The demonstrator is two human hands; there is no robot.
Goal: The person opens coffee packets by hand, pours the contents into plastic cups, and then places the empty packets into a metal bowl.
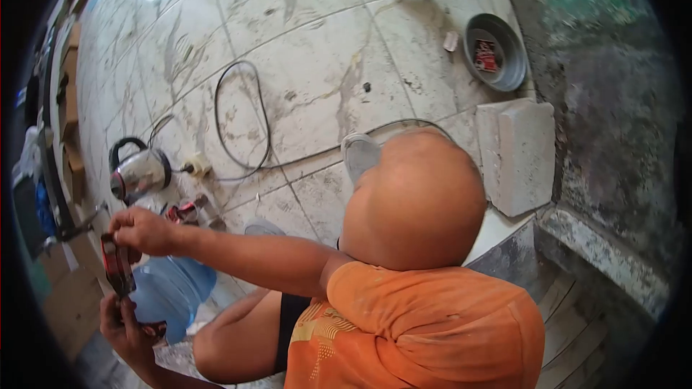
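A shiny dark-red sachet (119, 265) hangs upright at the left of the view. My right hand (144, 232) is closed on its top end, the fingers pinched together. Just below, my left hand (128, 331) has its fingertips at the sachet's lower end. Another red-brown wrapper piece (154, 331) shows beside the left hand's fingers. Behind both hands stands a translucent blue plastic container (176, 288). More red packets (184, 212) lie beyond my right wrist, beside a clear item.
A steel electric kettle (143, 175) stands near a pale plug or socket (196, 166), from which a black cable (268, 130) loops across dirty tiles. A grey metal bowl (472, 65) holds a red packet. White blocks (515, 158) lean beside the wall. My knee (429, 202) rises in the middle.
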